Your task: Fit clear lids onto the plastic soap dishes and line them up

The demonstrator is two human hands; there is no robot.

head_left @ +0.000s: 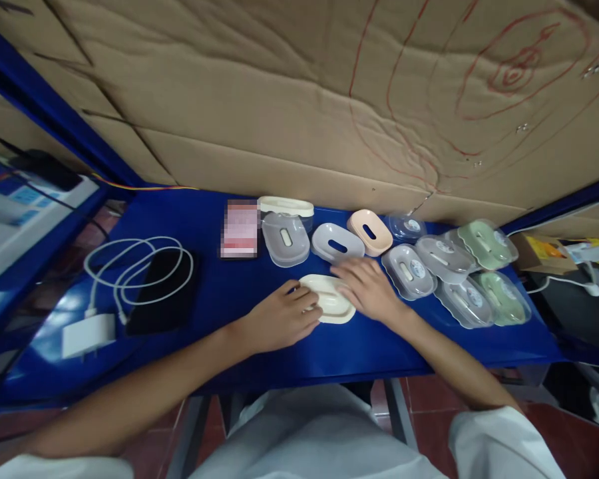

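Observation:
A cream oval soap dish lies on the blue table in front of me. My left hand rests against its left end with curled fingers touching the rim. My right hand lies over its right end, fingers stretched flat and pointing left. Behind it stand a clear dish, a white-grey dish and a peach dish.
Several clear and green soap dishes lie in a row at the right. A black phone with a coiled white cable and charger sits at the left. A cardboard wall rises behind the table.

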